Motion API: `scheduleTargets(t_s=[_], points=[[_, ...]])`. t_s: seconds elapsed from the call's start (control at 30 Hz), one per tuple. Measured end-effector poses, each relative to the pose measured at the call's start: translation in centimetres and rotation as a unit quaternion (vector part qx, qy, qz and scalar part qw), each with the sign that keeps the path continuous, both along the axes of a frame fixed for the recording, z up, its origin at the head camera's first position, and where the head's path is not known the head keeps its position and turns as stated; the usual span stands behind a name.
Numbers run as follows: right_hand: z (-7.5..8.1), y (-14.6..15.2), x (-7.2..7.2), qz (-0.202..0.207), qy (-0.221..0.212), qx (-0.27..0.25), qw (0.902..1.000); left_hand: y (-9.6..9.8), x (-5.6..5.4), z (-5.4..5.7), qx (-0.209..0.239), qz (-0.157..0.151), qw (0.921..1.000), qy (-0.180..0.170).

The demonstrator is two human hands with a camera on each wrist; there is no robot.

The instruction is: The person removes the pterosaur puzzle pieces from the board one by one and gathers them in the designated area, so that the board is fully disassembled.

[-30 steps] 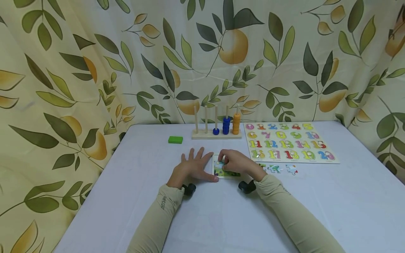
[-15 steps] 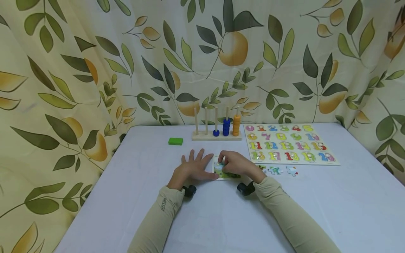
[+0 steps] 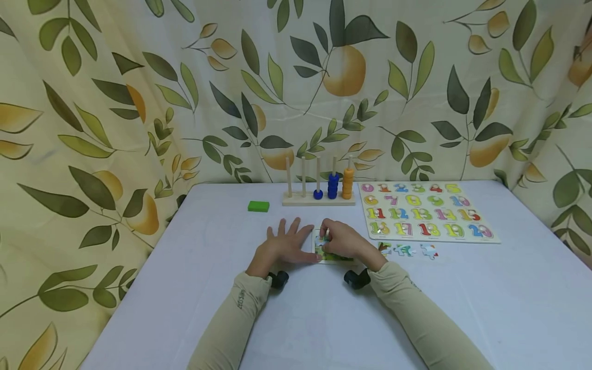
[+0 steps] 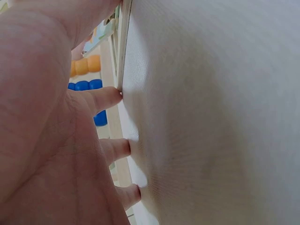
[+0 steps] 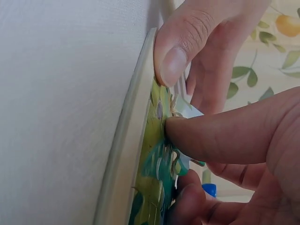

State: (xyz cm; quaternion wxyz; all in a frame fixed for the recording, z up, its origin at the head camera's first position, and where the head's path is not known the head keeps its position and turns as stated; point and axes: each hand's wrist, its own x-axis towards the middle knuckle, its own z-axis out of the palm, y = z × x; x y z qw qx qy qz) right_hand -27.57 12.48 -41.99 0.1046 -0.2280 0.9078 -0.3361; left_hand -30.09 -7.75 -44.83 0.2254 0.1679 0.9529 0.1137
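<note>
"Head view: what's taking up most of the space?"

"A leafy curtain (image 3: 407, 113) is hanging behind a white-covered counter (image 3: 296, 318). Toward the counter's far right, a number board (image 3: 423, 210) is lying flat, and a peg rack (image 3: 319, 202) is standing just beside its left edge."

"And the hands?"

"The left hand (image 3: 287, 247) is lying with its fingers spread, its thumb resting on the near left corner of a picture board (image 5: 131, 136). The right hand (image 3: 346, 241) seems to be pinching a puzzle piece (image 5: 177, 165) in its grip, though the fingers are partly hiding the contact."

"Which step is that?"

"I'd judge the person is bracing the board while seating the piece. The next move is probably calling for lining up its edges, then pressing it flat without the board sliding."

"How is the board lying?"

"Flat on the counter, between the hands. Its long axis seems to be running left to right, though the right hand is covering that end. The pictured sky is pointing away from the person."

"Anything smaller?"

"A green block (image 3: 258, 206) is sitting left of the rack, and three loose pieces (image 3: 404, 251) are lying near the number board's front edge. Which way the pinched piece is pointing, I can't tell."
</note>
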Motion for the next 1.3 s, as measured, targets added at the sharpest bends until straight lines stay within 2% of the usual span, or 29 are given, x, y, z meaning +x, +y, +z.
scheduleTargets(t_s=[0.2, 0.37, 0.5, 0.7, 0.87, 1.07, 1.17, 1.3], points=[[0.9, 0.1, -0.5, -0.008, -0.016, -0.024, 0.9995, -0.1, -0.1, 1.1, 0.002, 0.005, 1.0, 0.007], [1.6, 0.4, -0.9, -0.01, -0.042, -0.056, 0.9975, -0.5, 0.2, 2.1, 0.008, 0.005, 0.9997, 0.022], [1.7, 0.4, -1.2, -0.007, -0.045, -0.072, 0.9963, -0.7, 0.5, 2.5, 0.012, 0.008, 0.9992, 0.036], [0.8, 0.5, -1.1, -0.007, -0.051, -0.098, 0.9938, -1.1, 0.5, 1.3, 0.016, 0.012, 0.9993, 0.032], [0.2, 0.8, -0.6, -0.016, -0.071, -0.109, 0.9914, -1.1, 1.0, 0.5, 0.03, 0.014, 0.9991, 0.027], [-0.4, 1.6, 0.2, -0.029, -0.087, -0.113, 0.9893, -0.4, 2.3, 1.3, 0.018, 0.007, 0.9993, 0.034], [-0.5, 2.0, 0.7, -0.033, -0.091, -0.122, 0.9878, 0.0, 2.4, 1.0, 0.015, 0.005, 0.9991, 0.039], [-0.6, 2.1, 0.7, -0.032, -0.09, -0.13, 0.9869, 0.1, 2.1, 0.8, 0.006, 0.005, 0.9988, 0.048]])
